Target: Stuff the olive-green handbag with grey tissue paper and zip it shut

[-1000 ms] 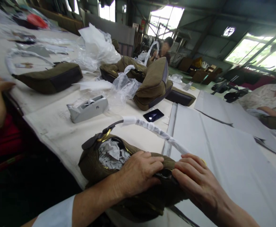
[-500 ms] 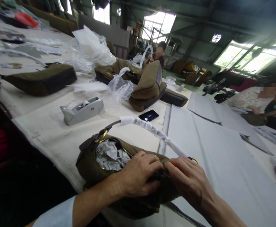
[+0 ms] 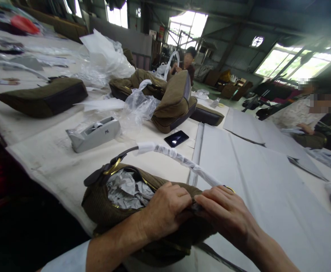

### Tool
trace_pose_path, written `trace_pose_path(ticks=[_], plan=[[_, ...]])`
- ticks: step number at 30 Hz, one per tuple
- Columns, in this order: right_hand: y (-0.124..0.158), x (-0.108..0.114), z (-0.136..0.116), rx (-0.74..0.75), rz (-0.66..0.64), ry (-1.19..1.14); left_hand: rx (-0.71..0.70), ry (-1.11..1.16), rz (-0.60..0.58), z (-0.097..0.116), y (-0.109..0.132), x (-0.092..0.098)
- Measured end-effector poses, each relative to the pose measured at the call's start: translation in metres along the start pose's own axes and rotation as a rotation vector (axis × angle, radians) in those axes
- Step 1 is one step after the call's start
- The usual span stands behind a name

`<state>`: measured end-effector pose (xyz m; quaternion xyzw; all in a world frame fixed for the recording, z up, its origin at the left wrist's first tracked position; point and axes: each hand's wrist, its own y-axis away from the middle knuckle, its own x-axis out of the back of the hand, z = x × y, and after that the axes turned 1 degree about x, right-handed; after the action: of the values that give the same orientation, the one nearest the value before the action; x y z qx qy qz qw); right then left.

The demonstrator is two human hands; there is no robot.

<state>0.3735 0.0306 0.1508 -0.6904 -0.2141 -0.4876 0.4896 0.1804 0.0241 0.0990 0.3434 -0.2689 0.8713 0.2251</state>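
Observation:
An olive-brown handbag [image 3: 97, 206] lies in front of me on the table, its brass zipper open at the left end. Crumpled grey paper [image 3: 127, 190] fills the opening. White wrapping covers most of the bag's handle [image 3: 172, 153], which arches up behind. My left hand [image 3: 167, 207] is closed on the zipper edge near the bag's middle. Right beside it, my right hand [image 3: 225, 209] pinches the same edge towards the right end. The fingertips of both hands almost meet, and what exactly lies between them is hidden.
Beyond the bag are a grey tape dispenser [image 3: 94, 134] and a black phone [image 3: 177, 139]. More olive bags [image 3: 172, 102] and clear plastic [image 3: 141, 105] lie farther back. Grey-white sheets [image 3: 247, 181] cover the right side. A person [image 3: 293, 113] sits at the far right, another behind the bags.
The view has shifted slightly, so the handbag and table things appear a little farther left. Both hands stay on the zipper edge, the right one slightly closer to the left.

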Motion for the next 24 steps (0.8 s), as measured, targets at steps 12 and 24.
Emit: trace_pose_path(ticks=[12, 24], plan=[[0.01, 0.016, -0.004, -0.168, -0.191, 0.099, -0.022, -0.051, -0.008, 0.005, 0.001, -0.003], [0.011, 0.018, -0.004, -0.031, -0.174, 0.265, -0.129, -0.021, 0.151, 0.005, 0.002, -0.005]])
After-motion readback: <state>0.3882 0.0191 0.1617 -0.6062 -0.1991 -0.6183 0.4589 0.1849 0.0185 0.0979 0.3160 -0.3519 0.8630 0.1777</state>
